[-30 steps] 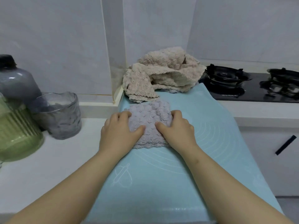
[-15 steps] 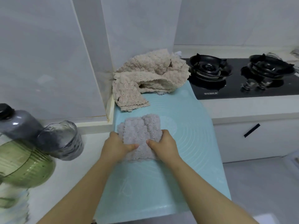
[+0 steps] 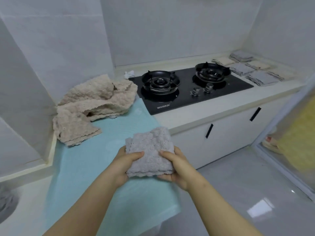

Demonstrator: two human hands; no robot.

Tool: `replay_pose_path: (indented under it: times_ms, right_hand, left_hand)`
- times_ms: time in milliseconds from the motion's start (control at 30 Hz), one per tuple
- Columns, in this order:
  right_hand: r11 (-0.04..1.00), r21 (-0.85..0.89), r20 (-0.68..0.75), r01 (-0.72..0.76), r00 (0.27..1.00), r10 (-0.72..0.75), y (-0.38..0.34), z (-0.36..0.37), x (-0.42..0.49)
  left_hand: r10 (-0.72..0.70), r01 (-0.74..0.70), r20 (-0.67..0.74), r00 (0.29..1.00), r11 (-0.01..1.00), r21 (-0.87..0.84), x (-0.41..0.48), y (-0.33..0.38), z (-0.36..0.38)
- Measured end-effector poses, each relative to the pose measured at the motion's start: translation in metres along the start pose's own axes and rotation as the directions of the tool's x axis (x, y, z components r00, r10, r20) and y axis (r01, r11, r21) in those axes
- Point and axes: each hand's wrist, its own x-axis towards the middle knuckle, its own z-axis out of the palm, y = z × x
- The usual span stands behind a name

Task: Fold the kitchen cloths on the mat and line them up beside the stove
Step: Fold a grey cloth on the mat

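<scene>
1. Two hands have raised the folded grey cloth (image 3: 150,150) off the mat (image 3: 95,155), where a second ago it lay pressed flat under both palms; the view has also swung rightwards, so the whole stove (image 3: 192,89) and the far end of the desk (image 3: 213,108) now show.
2. Judging by this, the folding of this piece is finished and the step in hand is carrying it over to be set down.
3. Left of the frame: a loose heap of beige cloths (image 3: 95,106) sits at the mat's far end against the wall corner, not yet folded; more rounds are likely to follow.
4. Lower centre, left side: the left hand (image 3: 127,163) grasps the cloth's left edge, thumb on top; its other fingers are hidden underneath.
5. Between the hands the grey cloth hangs in the air above the mat's right edge, a thick bundle with its layered edge towards the camera; it touches nothing but the hands.
6. Lower centre, right side: the right hand (image 3: 175,165) grasps the right edge likewise, thumb on top and fingers (image 3: 163,178) curled beneath the near corner.
7. Upper right: beyond the stove lies a row of folded cloths (image 3: 252,68), grey and beige, flat on the desk and well apart from the held piece; that looks like its destination.
</scene>
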Motion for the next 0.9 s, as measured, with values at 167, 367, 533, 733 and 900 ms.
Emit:
replay_pose_path:
  times_ms: [167,367,533,733,900]
  right_hand:
    - [0.996,0.063,-0.157,0.067,0.986,-0.056,-0.056,-0.122,0.003]
    - [0.988,0.057,-0.282,0.146,0.951,-0.125,-0.142,-0.273,0.006]
    - [0.986,0.055,-0.352,0.156,0.927,-0.127,-0.201,-0.364,0.026]
    - [0.983,0.051,-0.388,0.177,0.91,-0.144,-0.262,-0.44,0.082]
    - [0.978,-0.011,-0.422,0.206,0.886,-0.192,-0.327,-0.499,0.158]
  left_hand:
    - [0.151,-0.159,0.078,0.985,0.981,0.114,0.032,-0.01,0.142]
    - [0.158,-0.211,0.222,0.962,0.948,0.238,0.074,-0.014,0.318]
    - [0.142,-0.205,0.236,0.961,0.941,0.269,0.113,-0.015,0.425]
    - [0.115,-0.201,0.278,0.954,0.932,0.301,0.187,0.003,0.512]
    - [0.14,-0.242,0.31,0.94,0.916,0.32,0.276,0.03,0.584]
